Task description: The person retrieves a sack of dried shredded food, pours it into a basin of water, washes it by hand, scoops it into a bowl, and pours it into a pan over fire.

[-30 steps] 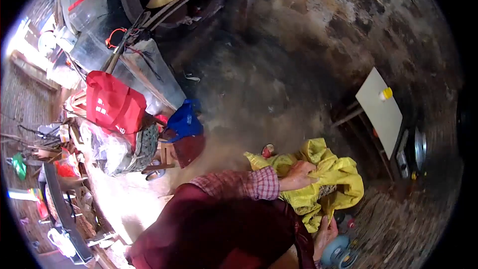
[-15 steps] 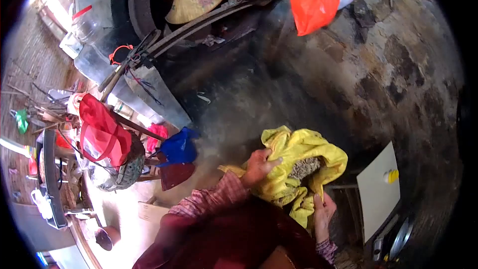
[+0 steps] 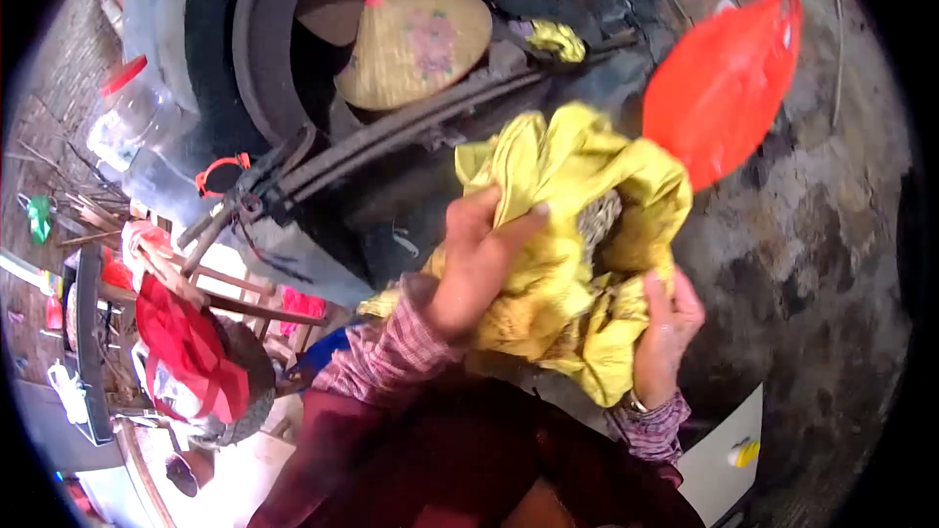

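Observation:
A yellow woven sack (image 3: 533, 303) hangs in front of my body, its rim folded and crumpled. Through its open mouth a greyish, grainy-looking content (image 3: 599, 220) shows, too small to name. My left hand (image 3: 474, 259) grips the sack's left side, thumb over the folded cloth. On the right, my right hand (image 3: 667, 328) pinches the lower right part of the rim. The sack's underside is hidden by its folds.
An orange-red plastic bag (image 3: 724, 88) hangs at the upper right. A woven fan (image 3: 421, 47) lies in a dark recess at the top. Left are a clear jar (image 3: 132, 112) and a red bag (image 3: 186, 347). A pale board (image 3: 724, 460) stands lower right.
The sack and both hands have risen in view, closer to the recess and the orange-red bag. The view has shifted, and the pale board now sits lower. Both hands keep hold of the sack.

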